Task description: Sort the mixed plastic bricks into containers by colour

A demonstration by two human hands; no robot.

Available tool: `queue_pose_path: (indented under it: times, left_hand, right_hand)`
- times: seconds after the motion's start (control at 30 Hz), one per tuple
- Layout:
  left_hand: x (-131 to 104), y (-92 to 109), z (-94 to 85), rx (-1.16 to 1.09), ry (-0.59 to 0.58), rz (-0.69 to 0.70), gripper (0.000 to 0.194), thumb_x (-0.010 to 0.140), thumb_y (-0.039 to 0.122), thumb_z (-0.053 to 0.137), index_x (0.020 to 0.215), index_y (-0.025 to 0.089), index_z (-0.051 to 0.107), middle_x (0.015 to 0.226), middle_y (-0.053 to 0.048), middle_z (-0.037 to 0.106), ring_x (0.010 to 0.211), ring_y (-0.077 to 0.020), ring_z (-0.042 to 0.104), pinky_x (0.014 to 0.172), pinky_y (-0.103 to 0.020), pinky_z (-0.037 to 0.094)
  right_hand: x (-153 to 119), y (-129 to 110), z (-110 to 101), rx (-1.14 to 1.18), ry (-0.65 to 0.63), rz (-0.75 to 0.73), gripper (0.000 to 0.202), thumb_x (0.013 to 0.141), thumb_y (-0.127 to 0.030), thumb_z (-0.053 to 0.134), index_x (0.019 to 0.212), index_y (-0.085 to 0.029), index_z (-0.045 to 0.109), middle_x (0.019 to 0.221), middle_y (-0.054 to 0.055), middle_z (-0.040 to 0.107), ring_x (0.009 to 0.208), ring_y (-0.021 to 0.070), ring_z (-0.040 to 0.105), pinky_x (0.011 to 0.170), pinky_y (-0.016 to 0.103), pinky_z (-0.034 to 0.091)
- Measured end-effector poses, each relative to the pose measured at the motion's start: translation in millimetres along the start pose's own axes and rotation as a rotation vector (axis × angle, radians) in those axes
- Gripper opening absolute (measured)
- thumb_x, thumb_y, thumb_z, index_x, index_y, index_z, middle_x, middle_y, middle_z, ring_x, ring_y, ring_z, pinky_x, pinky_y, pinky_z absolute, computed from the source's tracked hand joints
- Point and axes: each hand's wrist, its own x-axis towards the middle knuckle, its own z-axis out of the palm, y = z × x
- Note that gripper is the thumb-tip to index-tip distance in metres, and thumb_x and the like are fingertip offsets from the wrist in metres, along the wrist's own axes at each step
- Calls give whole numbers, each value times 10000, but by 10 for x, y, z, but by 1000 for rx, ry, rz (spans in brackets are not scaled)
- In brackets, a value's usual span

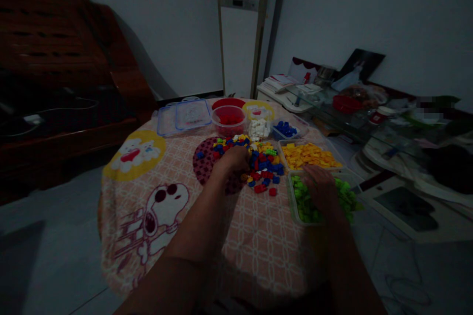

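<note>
My left hand [237, 157] reaches into a loose pile of small building bricks [264, 162] in red, blue, yellow, white and green. Its fingers look curled down among the bricks, and what they hold, if anything, is hidden. My right hand [320, 182] is over a clear box of green bricks [305, 206], its fingers stretched toward the edge of the box of yellow bricks [306, 155] behind. No brick shows in it. Behind the pile are a round tub [229, 113] of red bricks, a heap of white bricks [259, 129] and a box of blue bricks [286, 129].
A patterned cloth covers the round table [258, 226]. Clear blue-rimmed lids [192, 114] lie at its back left. To the right stands a cluttered glass-topped table [314, 96]; a wooden bench [66, 54] is at the left.
</note>
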Motion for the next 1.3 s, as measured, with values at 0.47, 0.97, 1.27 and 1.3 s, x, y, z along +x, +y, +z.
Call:
queue_pose_path:
  times: [0.47,0.97,1.27,1.3]
  left_hand:
    - [33,-100,8,-652,88,167,186,726,169,642,844,127,779,647,-10,715,591,-122,642,582,-193,499]
    - [65,290,45,-564,310,380,373,816,163,587,1166,137,715,1162,-96,739,1033,-203,688,912,-291,521]
    - [-148,-85,-158,-128,-144,36,109,622,207,764,728,181,772,691,-19,729,644,-165,631,596,-232,426]
    - [-129,-72,-130,-108,-179,32,154,598,222,789,748,188,776,707,-19,736,642,-165,628,590,-232,423]
  right_hand:
    - [2,7,18,21,21,10,367,944,-292,435,1186,-203,696,1218,116,711,1185,291,595,1076,517,406]
    - [-10,-2,31,11,17,19,376,950,-273,430,1209,-178,685,1250,136,694,1216,284,582,1075,521,409]
    - [-6,1,24,10,23,10,367,948,-266,424,1199,-195,683,1242,110,699,1202,270,590,1079,498,409]
    - [-6,5,25,4,25,8,366,947,-265,426,1199,-200,682,1237,107,701,1197,270,592,1078,495,410]
